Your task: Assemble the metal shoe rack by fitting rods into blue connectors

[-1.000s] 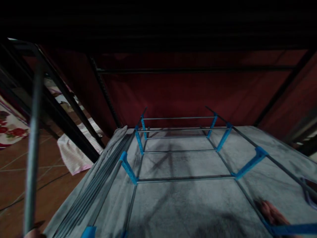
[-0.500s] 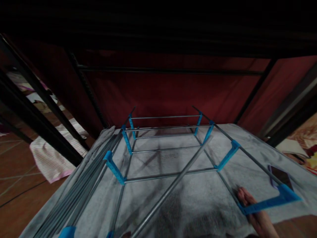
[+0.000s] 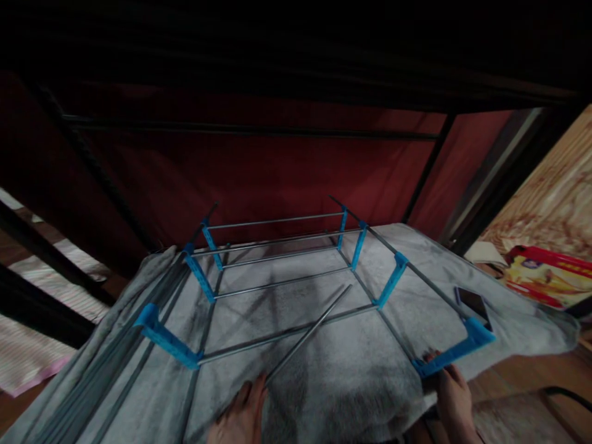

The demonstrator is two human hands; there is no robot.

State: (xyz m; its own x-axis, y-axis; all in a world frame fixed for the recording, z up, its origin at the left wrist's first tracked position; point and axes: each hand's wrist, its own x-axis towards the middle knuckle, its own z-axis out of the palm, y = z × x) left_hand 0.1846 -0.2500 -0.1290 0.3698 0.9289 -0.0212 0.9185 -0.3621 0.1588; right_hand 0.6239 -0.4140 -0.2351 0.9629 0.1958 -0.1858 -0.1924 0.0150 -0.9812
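Left hand point(image 3: 243, 413) grips near end of loose rod point(image 3: 309, 333), lying diagonally across rack point(image 3: 287, 280) on grey cloth point(image 3: 361, 382). Right hand point(image 3: 451, 398) pinches blue connector point(image 3: 456, 354) at near right corner; phone point(image 3: 472, 303) just beyond.

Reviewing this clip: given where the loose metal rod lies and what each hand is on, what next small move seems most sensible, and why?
Probably swing the loose rod square with the crossbars and bring its near end toward the blue connector. The left hand holds the rod's near end, and it lies diagonally across the frame. The right hand grips that connector, which shows no crossbar.
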